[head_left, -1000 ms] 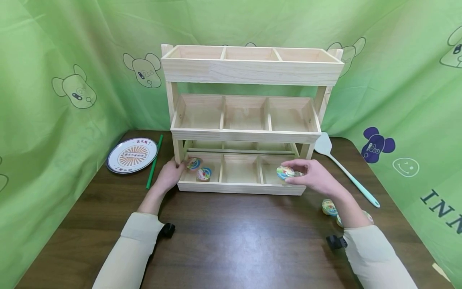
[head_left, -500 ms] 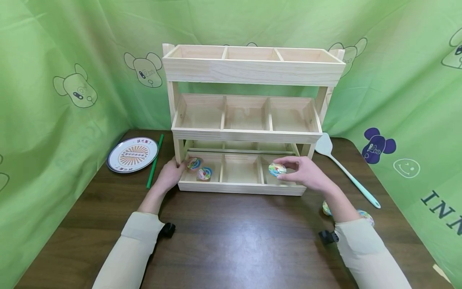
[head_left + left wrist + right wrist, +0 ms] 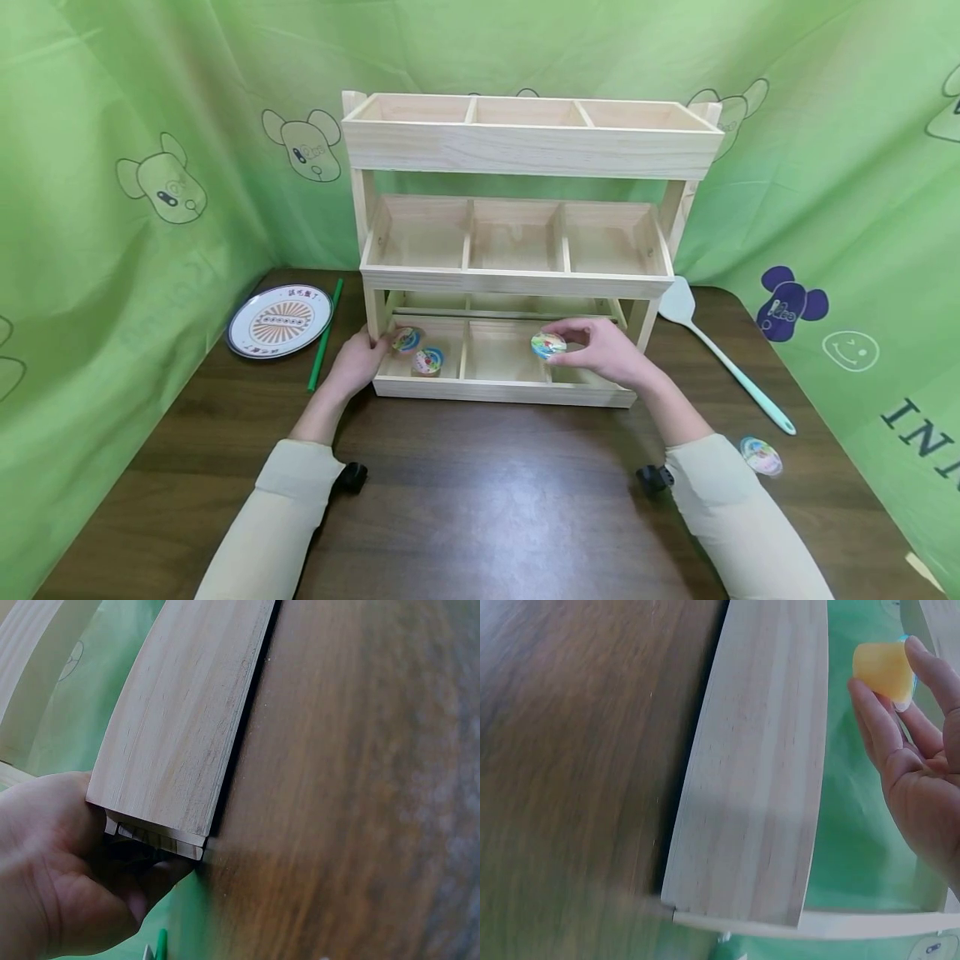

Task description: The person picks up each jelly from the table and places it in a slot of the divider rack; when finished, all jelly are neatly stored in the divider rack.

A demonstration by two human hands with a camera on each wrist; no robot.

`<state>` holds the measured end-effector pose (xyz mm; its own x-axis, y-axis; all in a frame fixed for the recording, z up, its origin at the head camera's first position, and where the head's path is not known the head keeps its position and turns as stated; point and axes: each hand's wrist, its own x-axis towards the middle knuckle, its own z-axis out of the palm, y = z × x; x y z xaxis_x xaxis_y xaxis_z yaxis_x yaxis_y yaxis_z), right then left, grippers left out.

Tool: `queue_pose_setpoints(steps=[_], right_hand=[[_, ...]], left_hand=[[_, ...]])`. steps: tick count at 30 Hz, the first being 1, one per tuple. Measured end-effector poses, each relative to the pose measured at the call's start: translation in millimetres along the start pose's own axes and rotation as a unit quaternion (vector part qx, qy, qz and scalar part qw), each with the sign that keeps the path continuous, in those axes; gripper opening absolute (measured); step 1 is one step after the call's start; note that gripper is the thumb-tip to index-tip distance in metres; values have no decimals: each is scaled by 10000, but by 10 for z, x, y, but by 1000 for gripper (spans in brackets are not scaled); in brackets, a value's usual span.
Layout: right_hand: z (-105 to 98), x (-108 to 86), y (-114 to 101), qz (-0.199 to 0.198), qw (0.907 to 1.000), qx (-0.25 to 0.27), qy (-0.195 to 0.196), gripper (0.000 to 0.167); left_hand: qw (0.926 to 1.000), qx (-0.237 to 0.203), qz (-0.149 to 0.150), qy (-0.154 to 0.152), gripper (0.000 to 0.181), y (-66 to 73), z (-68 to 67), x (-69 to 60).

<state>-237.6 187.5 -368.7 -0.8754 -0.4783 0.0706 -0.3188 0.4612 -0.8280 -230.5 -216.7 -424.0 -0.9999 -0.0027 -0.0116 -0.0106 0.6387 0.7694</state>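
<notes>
A small jelly cup (image 3: 547,344) with a printed lid is pinched between the thumb and fingers of my right hand (image 3: 600,354). It is over the bottom tier, around the divider between the middle and right compartments; its yellow body (image 3: 881,669) shows in the right wrist view. My left hand (image 3: 357,364) grips the left end of the bottom tier of the wooden shelf (image 3: 502,392), thumb on top in the left wrist view. Two jelly cups, one at the back (image 3: 406,339) and one nearer the front (image 3: 427,361), lie in the bottom left compartment.
Another jelly cup (image 3: 761,457) is on the table beside my right sleeve. A white spatula (image 3: 727,358) with a pale green handle lies right of the shelf. To the left are a patterned plate (image 3: 279,322) and a green stick (image 3: 326,333). Green cloth (image 3: 225,50) hangs behind.
My right hand has moved left with its jelly cup, from the right compartment toward the middle one. The forearm now hides some cups on the table. My left hand stays on the shelf's end.
</notes>
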Motion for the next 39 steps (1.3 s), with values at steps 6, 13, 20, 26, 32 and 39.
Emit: queue_pose_setpoints(steps=[6, 13, 20, 26, 32, 39], right_hand=[[75, 87, -10, 65, 9999, 106, -66, 51], [187, 190, -40, 72, 9999, 46, -75, 48], [294, 315, -32, 102, 9999, -24, -85, 49], [391, 413, -33, 209, 9993, 186, -245, 50], [475, 482, -42, 292, 9987, 275, -323, 50], [529, 529, -29, 285, 9993, 142, -217, 50]], left_hand=[[10000, 33, 37, 24, 47, 10, 2, 4], [10000, 38, -23, -3, 50, 2, -9, -2], [10000, 85, 5, 20, 53, -14, -15, 6], [9999, 105, 57, 48, 50, -23, -7, 14], [10000, 29, 45, 1, 51, -22, 0, 10], [9999, 59, 108, 24, 52, -11, 4, 7]])
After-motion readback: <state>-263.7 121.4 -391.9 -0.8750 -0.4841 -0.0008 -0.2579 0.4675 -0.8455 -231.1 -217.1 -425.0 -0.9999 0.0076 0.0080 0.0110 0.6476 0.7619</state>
